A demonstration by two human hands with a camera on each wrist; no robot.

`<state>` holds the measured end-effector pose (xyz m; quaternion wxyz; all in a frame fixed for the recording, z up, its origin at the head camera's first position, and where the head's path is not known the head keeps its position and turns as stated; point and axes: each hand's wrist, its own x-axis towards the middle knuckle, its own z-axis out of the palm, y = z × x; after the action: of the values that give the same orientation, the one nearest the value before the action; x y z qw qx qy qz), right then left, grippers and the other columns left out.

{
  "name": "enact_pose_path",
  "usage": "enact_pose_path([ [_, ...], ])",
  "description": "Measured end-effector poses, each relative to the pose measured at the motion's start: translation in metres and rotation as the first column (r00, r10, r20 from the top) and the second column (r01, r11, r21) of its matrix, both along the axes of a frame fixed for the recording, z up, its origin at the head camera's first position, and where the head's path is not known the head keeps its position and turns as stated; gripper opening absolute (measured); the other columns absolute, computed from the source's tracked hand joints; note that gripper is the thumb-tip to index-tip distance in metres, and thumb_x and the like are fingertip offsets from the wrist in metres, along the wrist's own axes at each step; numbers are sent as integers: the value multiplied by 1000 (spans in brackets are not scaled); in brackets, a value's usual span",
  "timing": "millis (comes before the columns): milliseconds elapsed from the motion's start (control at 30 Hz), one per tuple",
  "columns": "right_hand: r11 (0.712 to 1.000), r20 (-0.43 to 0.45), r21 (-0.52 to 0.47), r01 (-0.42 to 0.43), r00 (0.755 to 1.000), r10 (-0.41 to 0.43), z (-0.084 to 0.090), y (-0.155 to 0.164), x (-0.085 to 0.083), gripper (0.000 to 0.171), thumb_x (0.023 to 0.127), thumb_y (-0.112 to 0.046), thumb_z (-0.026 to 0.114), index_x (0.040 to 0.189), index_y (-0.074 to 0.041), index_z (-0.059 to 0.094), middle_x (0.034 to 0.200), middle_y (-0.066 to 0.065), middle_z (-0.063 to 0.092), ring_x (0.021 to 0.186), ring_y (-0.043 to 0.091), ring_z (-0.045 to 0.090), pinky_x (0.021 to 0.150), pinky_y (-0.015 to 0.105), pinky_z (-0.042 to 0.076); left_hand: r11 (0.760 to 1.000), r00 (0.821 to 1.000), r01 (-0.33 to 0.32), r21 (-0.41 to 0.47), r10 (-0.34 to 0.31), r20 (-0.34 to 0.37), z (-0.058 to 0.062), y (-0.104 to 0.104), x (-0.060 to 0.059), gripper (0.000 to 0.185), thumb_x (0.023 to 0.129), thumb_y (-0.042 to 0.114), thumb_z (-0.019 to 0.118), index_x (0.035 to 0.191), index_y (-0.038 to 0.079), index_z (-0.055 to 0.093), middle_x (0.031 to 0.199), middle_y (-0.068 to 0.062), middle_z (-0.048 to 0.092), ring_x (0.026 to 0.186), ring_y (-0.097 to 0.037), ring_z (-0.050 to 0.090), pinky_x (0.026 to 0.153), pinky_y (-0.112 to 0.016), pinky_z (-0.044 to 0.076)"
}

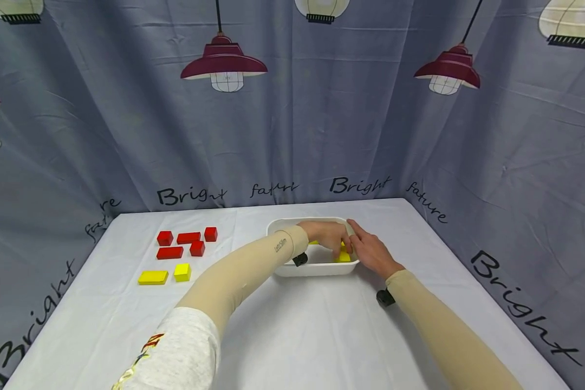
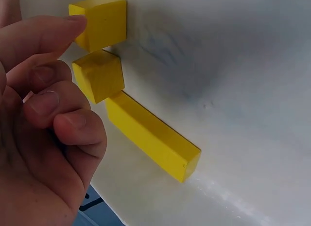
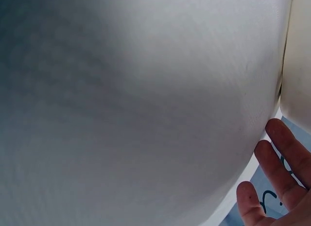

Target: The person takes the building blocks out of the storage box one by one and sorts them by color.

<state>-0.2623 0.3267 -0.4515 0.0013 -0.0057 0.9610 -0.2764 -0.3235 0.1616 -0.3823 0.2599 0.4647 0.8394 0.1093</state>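
Note:
A white rectangular box [image 1: 317, 269] stands on the table, and both hands are at its right end. My left hand [image 1: 327, 235] reaches down inside it with bent fingers. In the left wrist view, one fingertip overlaps a yellow cube [image 2: 108, 23]; whether it pinches the cube is unclear. Below that cube are a second yellow cube [image 2: 99, 78] and a long yellow block [image 2: 150, 136], close together on the box floor. With fairly straight fingers, my right hand [image 1: 370, 252] rests against the box's right end. Three of its fingers show in the right wrist view.
Several red blocks [image 1: 169, 253] lie at the table's back left. Nearer the front there are a flat yellow block [image 1: 153, 278] and another yellow cube [image 1: 182, 272]. A grey-blue curtain [image 1: 292, 124] hangs behind the white-covered table [image 1: 292, 336].

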Motion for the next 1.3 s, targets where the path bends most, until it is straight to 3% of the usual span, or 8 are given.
enact_pose_path([
  [233,1000,-9,7,-2,1000,2,-1,0,-1,57,106,-34,24,162,-24,17,146,21,53,119,39,55,110,62,37,1000,998,-17,-14,16,-63,-2,-1,2,39,81,3,76,117,20,77,125,8,68,112,-8,55,109,-30,41],
  [467,1000,-5,-6,6,1000,-6,-2,-3,-1,58,106,-36,27,162,-26,18,150,20,49,124,41,54,110,63,36,999,993,-21,-37,16,-117,-6,1,2,28,82,8,79,110,15,77,111,7,71,99,-10,59,92,-27,49],
  [667,1000,-10,-11,6,1000,-6,-1,-5,0,58,107,-36,28,162,-25,18,154,20,44,122,39,53,110,62,37,997,988,-19,-74,8,-151,-6,2,3,33,83,13,79,115,14,75,115,6,72,98,-8,61,88,-25,51],
  [900,1000,6,-11,11,1000,-11,2,-3,2,59,106,-38,27,163,-25,17,158,20,38,138,44,44,114,63,31,992,977,-6,-122,-21,-213,-3,5,6,8,84,17,74,90,16,69,85,4,65,75,-13,55,64,-26,43],
  [1067,1000,7,-2,13,1000,-13,3,-2,1,58,107,-40,25,162,-25,17,159,20,36,140,46,42,114,63,30,989,965,-8,-148,-31,-261,0,4,6,12,84,22,75,85,17,65,78,5,60,70,-12,52,61,-25,41],
  [1300,1000,12,3,12,1000,-12,3,-2,1,59,108,-45,20,163,-24,15,162,19,32,143,46,38,115,62,28,982,950,-63,-181,3,-314,3,-3,4,19,84,34,75,88,20,63,80,7,57,75,-12,53,68,-29,44],
])
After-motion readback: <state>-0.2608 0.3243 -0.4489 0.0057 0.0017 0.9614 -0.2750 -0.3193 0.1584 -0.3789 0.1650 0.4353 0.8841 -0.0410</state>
